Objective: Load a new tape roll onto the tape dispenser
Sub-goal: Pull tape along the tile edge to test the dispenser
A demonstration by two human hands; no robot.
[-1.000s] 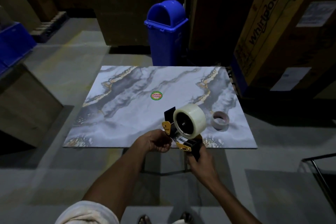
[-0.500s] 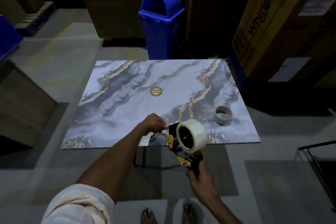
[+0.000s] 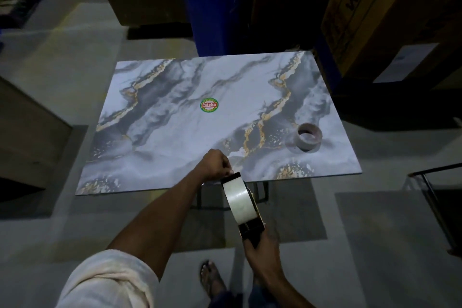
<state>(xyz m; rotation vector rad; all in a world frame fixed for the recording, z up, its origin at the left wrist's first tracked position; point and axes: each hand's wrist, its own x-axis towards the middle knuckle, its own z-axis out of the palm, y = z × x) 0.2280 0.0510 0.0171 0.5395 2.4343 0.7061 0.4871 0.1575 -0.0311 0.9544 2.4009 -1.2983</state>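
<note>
Right hand point(image 3: 262, 250) grips dispenser point(image 3: 251, 229) handle, new roll point(image 3: 240, 199) mounted, just off table point(image 3: 175, 132) edge. Left hand point(image 3: 215, 165) pinches at its front, probably the tape end. Pull straight, keep taut.

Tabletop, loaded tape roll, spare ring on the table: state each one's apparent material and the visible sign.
Tabletop: glossy marble-look slab, grey-gold veining; possibly printed.
Tape roll: translucent plastic film, pale sheen.
Ring: probably cardboard; dull, thin-walled, hollow.
</note>
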